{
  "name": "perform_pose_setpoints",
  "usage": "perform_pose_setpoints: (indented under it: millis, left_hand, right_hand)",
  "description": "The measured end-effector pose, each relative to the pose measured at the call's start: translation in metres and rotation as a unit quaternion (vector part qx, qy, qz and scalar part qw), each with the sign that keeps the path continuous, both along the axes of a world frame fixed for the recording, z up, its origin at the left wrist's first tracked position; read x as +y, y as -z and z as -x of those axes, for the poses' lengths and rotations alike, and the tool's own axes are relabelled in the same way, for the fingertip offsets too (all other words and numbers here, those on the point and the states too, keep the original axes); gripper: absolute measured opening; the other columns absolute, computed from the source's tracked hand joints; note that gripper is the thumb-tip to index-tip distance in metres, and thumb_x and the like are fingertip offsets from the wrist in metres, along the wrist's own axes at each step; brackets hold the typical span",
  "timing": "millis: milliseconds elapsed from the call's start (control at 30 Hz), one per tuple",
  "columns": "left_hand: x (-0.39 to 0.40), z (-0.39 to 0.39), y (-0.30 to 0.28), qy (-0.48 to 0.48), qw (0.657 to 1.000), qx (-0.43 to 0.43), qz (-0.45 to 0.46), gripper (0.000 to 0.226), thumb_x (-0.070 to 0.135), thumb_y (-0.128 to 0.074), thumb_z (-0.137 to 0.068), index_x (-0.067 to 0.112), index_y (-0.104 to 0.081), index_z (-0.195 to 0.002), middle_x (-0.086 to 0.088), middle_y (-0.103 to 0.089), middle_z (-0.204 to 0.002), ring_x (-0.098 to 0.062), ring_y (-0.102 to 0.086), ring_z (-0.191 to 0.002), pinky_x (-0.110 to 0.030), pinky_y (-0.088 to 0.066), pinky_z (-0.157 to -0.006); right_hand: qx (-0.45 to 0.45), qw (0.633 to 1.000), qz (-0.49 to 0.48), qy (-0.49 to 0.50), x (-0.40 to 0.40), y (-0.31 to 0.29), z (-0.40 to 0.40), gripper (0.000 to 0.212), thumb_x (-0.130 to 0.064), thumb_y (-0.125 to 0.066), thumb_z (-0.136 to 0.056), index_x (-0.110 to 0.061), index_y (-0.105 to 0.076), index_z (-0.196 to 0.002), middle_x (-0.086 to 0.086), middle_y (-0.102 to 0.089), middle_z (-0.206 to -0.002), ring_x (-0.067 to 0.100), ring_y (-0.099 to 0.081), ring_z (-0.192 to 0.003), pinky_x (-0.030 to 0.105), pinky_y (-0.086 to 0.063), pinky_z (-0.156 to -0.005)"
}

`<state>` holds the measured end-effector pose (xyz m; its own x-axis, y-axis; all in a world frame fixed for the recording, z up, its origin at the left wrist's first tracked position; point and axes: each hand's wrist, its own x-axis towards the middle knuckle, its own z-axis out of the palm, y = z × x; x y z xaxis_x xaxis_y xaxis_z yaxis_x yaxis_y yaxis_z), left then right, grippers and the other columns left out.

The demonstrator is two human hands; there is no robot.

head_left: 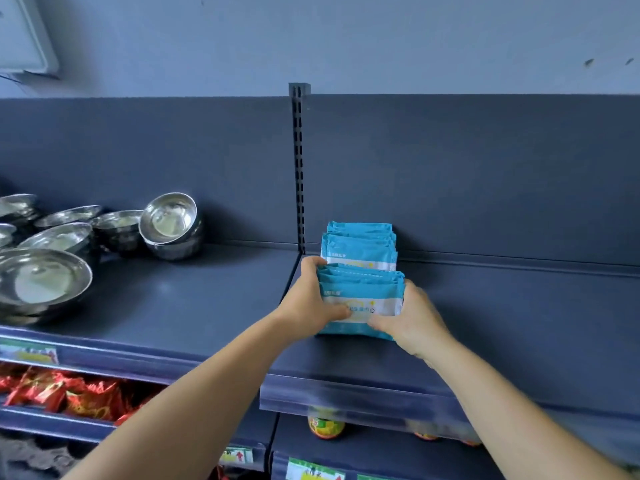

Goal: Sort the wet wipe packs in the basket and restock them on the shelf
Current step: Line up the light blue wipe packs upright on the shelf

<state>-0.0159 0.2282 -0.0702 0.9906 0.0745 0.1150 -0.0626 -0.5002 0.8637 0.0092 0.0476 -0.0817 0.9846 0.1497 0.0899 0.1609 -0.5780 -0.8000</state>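
Wet wipe packs (362, 296) clasped upright between left hand (310, 299) and right hand (414, 318) fingers

A single head-worn wide-angle view looks forward and slightly down at a dark shelf (485, 306) from close range, within arm's reach. The back panel fills twelve o'clock; steel bowls (169, 223) sit at nine o'clock; lower tiers show at six, blurred and perhaps distorted by the lens.

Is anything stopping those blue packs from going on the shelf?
Nothing visible. Both hands, left and right, hold the front bunch of blue-and-white wet wipe packs on the dark blue shelf, just before another bunch.
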Motion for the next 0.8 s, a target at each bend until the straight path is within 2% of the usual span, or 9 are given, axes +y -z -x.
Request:
perform_pose_setpoints:
  millis: [100,167,267,333,433,500,633,733,800]
  left_hand:
    - [0.005,-0.015,-0.002,-0.008,1.0,-0.014,-0.005,0.072,0.011,-0.078,-0.075,0.024,-0.028,-0.126,0.007,-0.054,-0.111,-0.005,-0.058,-0.09,-0.011,-0.048,-0.071]
    - [0.008,-0.023,-0.002,-0.015,1.0,-0.018,-0.005,0.073,0.011,-0.078,-0.075,0.024,-0.03,-0.129,0.009,-0.052,-0.112,-0.003,-0.056,-0.089,-0.007,-0.042,-0.068]
    - [0.013,-0.035,0.0,-0.02,0.999,-0.03,-0.021,0.081,0.016,-0.082,-0.071,0.025,-0.033,-0.134,0.007,-0.048,-0.125,-0.01,-0.053,-0.108,-0.023,-0.044,-0.093]
    - [0.015,-0.04,0.0,-0.013,0.999,-0.028,-0.031,0.085,0.018,-0.083,-0.07,0.025,-0.032,-0.137,0.007,-0.046,-0.129,-0.012,-0.05,-0.114,-0.027,-0.041,-0.1]
    - [0.018,-0.038,-0.001,-0.008,0.999,-0.029,-0.032,0.091,0.019,-0.083,-0.071,0.026,-0.026,-0.14,0.01,-0.045,-0.129,-0.011,-0.05,-0.112,-0.022,-0.038,-0.091]
    - [0.017,-0.034,0.001,-0.03,0.999,-0.024,-0.025,0.092,0.02,-0.082,-0.073,0.022,-0.021,-0.141,0.013,-0.042,-0.124,-0.01,-0.05,-0.109,-0.02,-0.036,-0.087]
    - [0.014,-0.026,0.014,-0.025,0.996,0.018,-0.08,0.061,0.026,-0.074,-0.082,0.019,-0.035,-0.128,0.008,-0.053,-0.12,-0.009,-0.052,-0.095,-0.018,-0.037,-0.076]
    - [0.01,-0.028,0.018,-0.016,0.996,0.019,-0.09,0.054,0.021,-0.07,-0.083,0.023,-0.036,-0.126,0.005,-0.056,-0.121,-0.012,-0.056,-0.098,-0.022,-0.042,-0.078]
    - [0.007,-0.029,0.016,-0.014,0.996,0.017,-0.091,0.053,0.02,-0.07,-0.083,0.024,-0.036,-0.125,0.006,-0.056,-0.12,-0.012,-0.057,-0.099,-0.022,-0.043,-0.078]
  right_hand:
    - [0.004,0.999,0.018,0.037,0.009,-0.004,-0.013,0.05,-0.025,-0.077,-0.071,-0.021,-0.05,-0.112,-0.002,-0.054,-0.112,0.015,-0.057,-0.093,0.026,-0.044,-0.066]
    - [-0.001,0.999,0.023,0.049,0.012,-0.007,-0.02,0.046,-0.024,-0.074,-0.075,-0.02,-0.05,-0.113,-0.002,-0.055,-0.112,0.016,-0.057,-0.093,0.024,-0.042,-0.063]
    - [-0.009,0.998,0.035,0.06,0.017,-0.009,-0.029,0.041,-0.022,-0.072,-0.076,-0.021,-0.05,-0.11,-0.001,-0.056,-0.111,0.015,-0.056,-0.091,0.022,-0.04,-0.058]
    - [-0.01,0.997,0.035,0.068,0.018,-0.009,-0.032,0.04,-0.021,-0.072,-0.077,-0.021,-0.05,-0.111,-0.001,-0.056,-0.112,0.014,-0.055,-0.09,0.018,-0.037,-0.055]
    - [-0.015,0.996,0.04,0.078,0.021,-0.008,-0.031,0.042,-0.022,-0.071,-0.079,-0.02,-0.049,-0.115,-0.001,-0.055,-0.115,0.014,-0.053,-0.089,0.017,-0.035,-0.053]
    - [-0.016,0.995,0.053,0.083,0.02,-0.006,-0.028,0.044,-0.024,-0.07,-0.08,-0.02,-0.048,-0.118,-0.002,-0.052,-0.116,0.014,-0.051,-0.089,0.022,-0.036,-0.056]
    - [-0.01,0.994,0.083,0.074,0.019,0.0,-0.022,0.046,-0.022,-0.065,-0.081,-0.022,-0.045,-0.123,-0.003,-0.054,-0.12,0.017,-0.054,-0.097,0.028,-0.043,-0.069]
    - [0.001,0.994,0.083,0.072,0.02,0.0,-0.02,0.041,-0.018,-0.06,-0.085,-0.021,-0.043,-0.123,-0.004,-0.057,-0.117,0.017,-0.053,-0.089,0.026,-0.04,-0.058]
    - [-0.001,0.993,0.085,0.077,0.02,-0.003,-0.021,0.038,-0.017,-0.058,-0.087,-0.019,-0.042,-0.122,-0.002,-0.057,-0.116,0.017,-0.051,-0.086,0.026,-0.038,-0.057]
